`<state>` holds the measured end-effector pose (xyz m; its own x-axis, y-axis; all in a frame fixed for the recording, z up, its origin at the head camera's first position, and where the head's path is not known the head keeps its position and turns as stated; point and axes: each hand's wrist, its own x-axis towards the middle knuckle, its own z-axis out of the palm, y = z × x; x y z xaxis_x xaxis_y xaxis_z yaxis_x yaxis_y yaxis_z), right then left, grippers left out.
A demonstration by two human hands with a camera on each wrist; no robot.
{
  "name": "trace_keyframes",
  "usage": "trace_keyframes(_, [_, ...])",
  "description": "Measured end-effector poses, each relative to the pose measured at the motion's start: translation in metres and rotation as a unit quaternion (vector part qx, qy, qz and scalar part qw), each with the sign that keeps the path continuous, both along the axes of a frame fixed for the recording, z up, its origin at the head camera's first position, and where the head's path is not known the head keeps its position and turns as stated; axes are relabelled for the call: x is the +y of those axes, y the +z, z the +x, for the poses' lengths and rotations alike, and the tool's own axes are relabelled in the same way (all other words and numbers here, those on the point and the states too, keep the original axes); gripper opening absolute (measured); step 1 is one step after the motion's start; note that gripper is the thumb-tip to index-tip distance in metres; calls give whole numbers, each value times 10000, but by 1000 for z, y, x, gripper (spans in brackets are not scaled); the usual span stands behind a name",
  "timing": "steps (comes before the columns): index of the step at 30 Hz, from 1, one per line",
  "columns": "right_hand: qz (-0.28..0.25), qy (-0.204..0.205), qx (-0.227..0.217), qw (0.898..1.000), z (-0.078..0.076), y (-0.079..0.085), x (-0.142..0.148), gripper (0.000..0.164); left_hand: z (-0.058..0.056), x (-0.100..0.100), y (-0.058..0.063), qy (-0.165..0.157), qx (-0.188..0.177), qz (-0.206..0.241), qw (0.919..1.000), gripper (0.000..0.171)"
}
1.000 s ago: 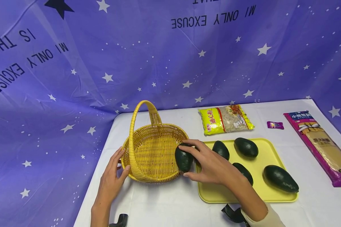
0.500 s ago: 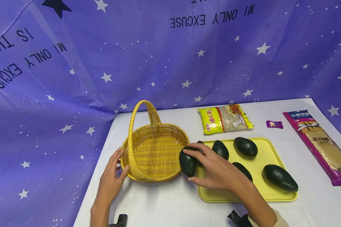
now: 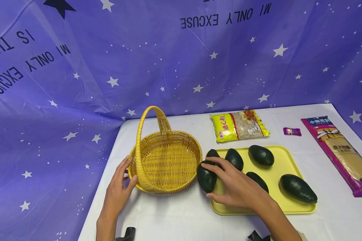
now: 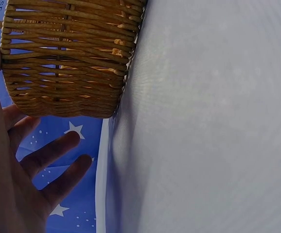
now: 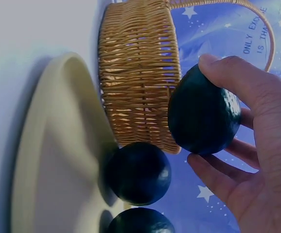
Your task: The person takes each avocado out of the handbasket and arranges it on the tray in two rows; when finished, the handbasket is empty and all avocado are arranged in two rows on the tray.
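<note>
My right hand pinches a dark green avocado between thumb and fingers. It hangs over the left edge of the yellow tray, close to the right rim of the wicker basket. In the right wrist view, the held avocado is raised above the tray's surface, with the basket behind. My left hand touches the basket's left side, thumb at the rim, other fingers stretched out in the left wrist view. Several more avocados lie on the tray, one partly hidden behind my right hand.
The basket's tall handle arches over its left part. Behind the tray lies a yellow pasta bag. A small purple packet and a long noodle pack are on the right. A purple star-printed cloth hangs behind the table.
My right hand has carried the avocado from the basket's right rim rightward and toward me, over the tray's left edge. Another avocado behind it has come into view. The left hand stays put.
</note>
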<state>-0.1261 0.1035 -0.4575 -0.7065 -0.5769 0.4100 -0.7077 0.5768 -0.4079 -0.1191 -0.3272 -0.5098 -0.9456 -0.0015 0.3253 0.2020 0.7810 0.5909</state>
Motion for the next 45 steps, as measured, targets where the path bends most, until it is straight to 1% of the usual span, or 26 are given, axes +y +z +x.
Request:
trace_keyframes(7, [100,-110,-264,9995,6,-4,3,93,0,-1,-1,-55,61,-25,10000,68])
trace_keyframes(11, [102,-115,-260,9995,8,-8,5,92,-1,-1,-2,-100,111,-38,9999,68])
trace_keyframes(19, [245,-254,-172,9992,14,-13,10,92,0,-1,-2,-114,127,-11,9999,68])
trace_keyframes(28, [329,-332,-339,9983,18,-18,15,90,-1,-1,-2,-111,136,-37,9998,67])
trace_keyframes(42, [394,-426,-305,9978,26,-26,23,89,-1,0,-2,-59,92,0,9999,66])
trace_keyframes(45, [451,-474,-372,9972,28,-28,25,89,-1,-1,-2,-71,102,-9,9999,66])
